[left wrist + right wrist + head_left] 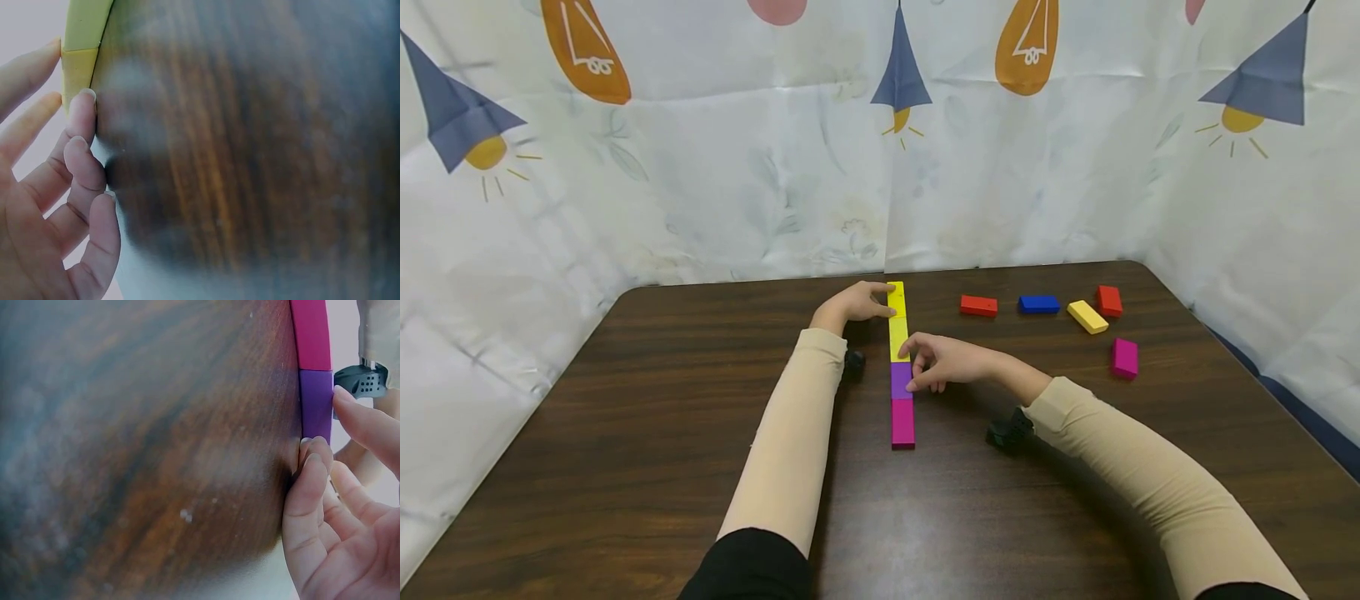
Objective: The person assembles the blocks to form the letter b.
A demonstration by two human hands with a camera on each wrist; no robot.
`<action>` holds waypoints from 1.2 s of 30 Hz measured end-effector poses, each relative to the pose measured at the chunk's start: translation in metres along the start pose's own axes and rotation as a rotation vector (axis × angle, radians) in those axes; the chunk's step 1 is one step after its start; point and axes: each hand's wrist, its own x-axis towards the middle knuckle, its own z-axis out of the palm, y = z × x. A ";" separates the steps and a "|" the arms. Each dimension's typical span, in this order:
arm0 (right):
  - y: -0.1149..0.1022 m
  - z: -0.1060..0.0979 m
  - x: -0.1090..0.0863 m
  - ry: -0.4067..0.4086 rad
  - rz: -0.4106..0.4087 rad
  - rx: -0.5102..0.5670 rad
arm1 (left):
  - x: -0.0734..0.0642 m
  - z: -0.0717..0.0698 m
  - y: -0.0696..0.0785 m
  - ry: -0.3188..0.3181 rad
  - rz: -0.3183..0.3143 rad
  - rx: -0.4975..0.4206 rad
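Note:
A straight row of blocks runs away from me on the table: a magenta block (pixel 902 422) nearest, a purple block (pixel 900 381), a yellow block (pixel 898 337) and another yellow block (pixel 898 299) at the far end. My left hand (pixel 856 303) touches the left edge of the farthest yellow block with index finger and thumb, its other fingers bent below them in the left wrist view. From the right side, my right hand (pixel 953 360) sets its thumb against the purple block and its index finger against the nearer yellow one. Both thumbs and index fingers stand apart.
Right of the row lie a red block (pixel 978 306), a blue block (pixel 1039 304), a tilted yellow block (pixel 1087 317), a second red block (pixel 1108 301) and a magenta block (pixel 1124 358). A patterned curtain (pixel 760 183) rises behind the dark wooden table (pixel 625 433).

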 end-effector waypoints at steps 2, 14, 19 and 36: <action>0.000 0.000 0.000 0.001 -0.002 0.002 | -0.001 -0.001 0.001 0.003 0.001 0.005; -0.002 0.000 0.000 -0.001 -0.009 0.003 | -0.009 -0.007 0.003 -0.059 0.029 -0.005; -0.002 0.000 -0.001 -0.005 -0.008 0.010 | -0.011 -0.008 0.002 -0.085 0.052 0.017; -0.001 0.000 -0.006 0.014 -0.010 0.036 | -0.021 -0.002 0.004 -0.061 0.113 0.161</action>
